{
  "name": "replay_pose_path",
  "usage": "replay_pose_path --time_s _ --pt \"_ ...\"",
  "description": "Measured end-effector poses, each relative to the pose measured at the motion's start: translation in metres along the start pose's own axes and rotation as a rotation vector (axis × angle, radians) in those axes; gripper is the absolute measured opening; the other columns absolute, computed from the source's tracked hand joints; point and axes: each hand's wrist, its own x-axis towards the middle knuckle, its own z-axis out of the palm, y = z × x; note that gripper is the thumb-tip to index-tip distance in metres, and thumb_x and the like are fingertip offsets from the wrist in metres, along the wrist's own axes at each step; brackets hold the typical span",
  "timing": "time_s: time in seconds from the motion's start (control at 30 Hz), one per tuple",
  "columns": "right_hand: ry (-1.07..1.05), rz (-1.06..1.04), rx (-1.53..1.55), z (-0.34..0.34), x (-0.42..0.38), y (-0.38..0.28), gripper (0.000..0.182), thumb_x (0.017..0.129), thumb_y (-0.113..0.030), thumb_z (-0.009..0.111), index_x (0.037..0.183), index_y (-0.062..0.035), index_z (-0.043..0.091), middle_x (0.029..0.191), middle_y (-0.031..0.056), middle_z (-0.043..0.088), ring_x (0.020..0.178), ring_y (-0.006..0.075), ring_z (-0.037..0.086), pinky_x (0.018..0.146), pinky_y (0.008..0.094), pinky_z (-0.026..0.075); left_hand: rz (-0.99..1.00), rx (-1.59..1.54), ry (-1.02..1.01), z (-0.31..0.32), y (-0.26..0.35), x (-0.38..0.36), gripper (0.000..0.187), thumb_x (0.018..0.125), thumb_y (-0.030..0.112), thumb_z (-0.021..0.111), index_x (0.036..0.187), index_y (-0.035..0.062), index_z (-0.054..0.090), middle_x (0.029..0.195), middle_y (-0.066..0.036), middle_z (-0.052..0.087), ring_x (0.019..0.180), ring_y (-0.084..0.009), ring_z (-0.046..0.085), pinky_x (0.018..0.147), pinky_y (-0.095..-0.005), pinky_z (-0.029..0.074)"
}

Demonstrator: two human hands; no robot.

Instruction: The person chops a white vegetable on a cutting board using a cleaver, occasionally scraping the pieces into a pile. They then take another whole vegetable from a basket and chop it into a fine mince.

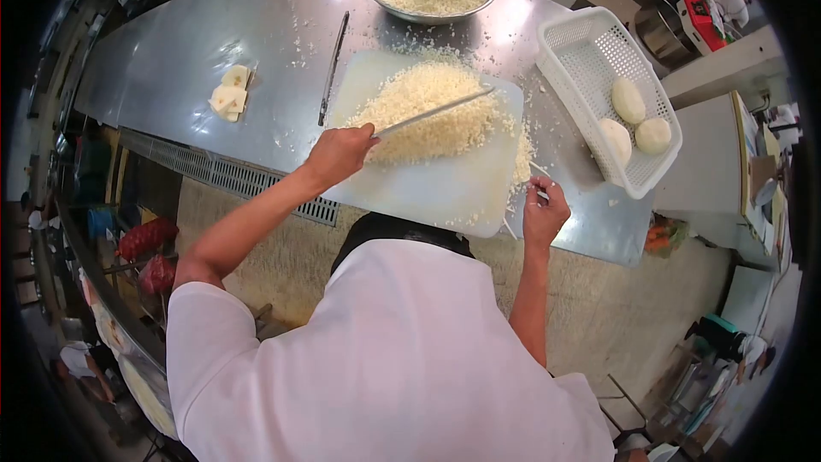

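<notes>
A big, shiny metal surface (pixel 180 43) fills most of the view, and a person in a white shirt (pixel 402 342) stands at it. The step in hand looks like chopping pale vegetable into tiny bits. On the surface, in front of the person, lies a white cutting board (pixel 445 188). Off to the right is a white basket (pixel 569 60) full of little holes, with three peeled round vegetables (pixel 629 101) in it.

The chopped heap (pixel 419 107) sits on the far part of the board. It is creamy white, crumbly and a bit damp-looking, and some of it spills past the board's right edge. Beyond the board, a metal bowl (pixel 400 11) is piled high with the same kind of bits.

A long knife (pixel 438 109) slants over the heap. The left hand (pixel 342 152) has its fingers wrapped tight around the handle. The right hand (pixel 547 212) is just beside the board's right edge with its fingers curled; I can't tell if they pinch anything. The next move, I think, calls for a firm grip on the knife and the right fingers kept away from the blade.

A small pile of slices (pixel 229 96) lies well apart, to the left. The smallest crumbs dot the metal.
</notes>
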Motion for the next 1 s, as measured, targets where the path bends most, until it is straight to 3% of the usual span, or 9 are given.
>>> replay_pose_path --time_s 0.07,0.13,0.3,0.4,0.53,0.73,0.8,0.93,1.0 --pt "0.014 -0.005 -0.025 0.001 -0.002 -0.004 0.013 0.077 0.009 0.062 0.087 0.0002 0.066 0.088 0.0089 0.067 0.076 0.0152 0.066 0.063 0.0272 0.058 -0.026 0.222 -0.236 0.005 -0.023 0.011 0.02 0.088 0.019 0.061 0.08 0.0023 0.053 0.065 -0.018 0.058 0.065 -0.0393 0.059 0.057 -0.0482 0.044" --pt "0.033 -0.019 -0.058 0.0 -0.002 -0.009 0.014 0.076 0.009 0.062 0.086 0.0 0.066 0.088 0.0093 0.066 0.076 0.0159 0.066 0.062 0.0273 0.058 -0.051 0.205 -0.296 -0.027 0.004 0.028 0.02 0.089 0.019 0.059 0.081 0.0019 0.053 0.066 -0.02 0.059 0.066 -0.0414 0.059 0.057 -0.0495 0.044" --pt "0.085 0.032 -0.056 0.004 -0.009 0.0 0.014 0.076 0.008 0.063 0.086 -0.0005 0.066 0.088 0.0093 0.067 0.075 0.0163 0.066 0.062 0.0272 0.058 -0.1 0.084 -0.123 -0.008 -0.008 0.016 0.017 0.086 0.017 0.059 0.081 0.0015 0.058 0.064 -0.021 0.059 0.066 -0.0412 0.06 0.06 -0.0505 0.045" --pt "0.097 0.037 -0.059 0.002 -0.014 -0.004 0.014 0.076 0.008 0.063 0.087 -0.0003 0.066 0.088 0.0091 0.066 0.075 0.0159 0.066 0.062 0.027 0.058 -0.062 0.15 -0.254 -0.012 -0.03 0.031 0.017 0.087 0.018 0.06 0.082 0.002 0.059 0.063 -0.021 0.058 0.064 -0.0414 0.059 0.059 -0.0504 0.045" --pt "0.153 0.084 -0.054 -0.001 -0.018 0.0 0.013 0.077 0.008 0.063 0.087 0.0002 0.065 0.087 0.0085 0.066 0.076 0.0151 0.065 0.062 0.0261 0.057 -0.016 0.099 -0.198 -0.042 -0.035 0.059 0.017 0.087 0.019 0.059 0.084 0.0027 0.06 0.065 -0.02 0.06 0.065 -0.0411 0.06 0.06 -0.0504 0.046" --pt "0.129 0.092 0.094 0.019 -0.013 0.005 0.012 0.078 0.008 0.063 0.088 0.0012 0.065 0.089 0.0089 0.064 0.077 0.0151 0.065 0.062 0.0255 0.056 -0.046 0.205 -0.015 0.006 -0.09 0.116 0.018 0.085 0.021 0.06 0.083 0.003 0.059 0.068 -0.021 0.061 0.068 -0.0418 0.059 0.061 -0.0503 0.045" --pt "0.09 0.064 0.064 0.028 0.0 0.011 0.013 0.078 0.007 0.064 0.09 0.0021 0.065 0.09 0.0092 0.064 0.078 0.0148 0.065 0.062 0.0243 0.056 0.175 0.163 0.015 0.028 -0.09 0.119 0.019 0.086 0.021 0.06 0.082 0.0026 0.059 0.069 -0.022 0.06 0.069 -0.0426 0.059 0.061 -0.051 0.045" --pt "-0.013 -0.031 -0.001 0.064 0.038 0.019 0.016 0.085 -0.003 0.06 0.101 -0.0008 0.065 0.101 0.0128 0.064 0.093 0.027 0.063 0.081 0.0366 0.052 0.134 0.144 -0.138 0.016 -0.046 0.107 0.012 0.08 0.016 0.059 0.082 0.0042 0.063 0.071 -0.02 0.062 0.072 -0.0409 0.061 0.065 -0.0496 0.048" --pt "-0.073 -0.121 -0.046 0.086 0.068 0.033 0.021 0.088 -0.008 0.058 0.108 -0.0025 0.064 0.109 0.0153 0.063 0.103 0.0324 0.06 0.091 0.0423 0.048 0.19 0.119 -0.216 0.002 -0.04 0.095 0.023 0.085 0.023 0.062 0.079 0.0024 0.057 0.067 -0.022 0.059 0.069 -0.043 0.058 0.061 -0.0508 0.045"
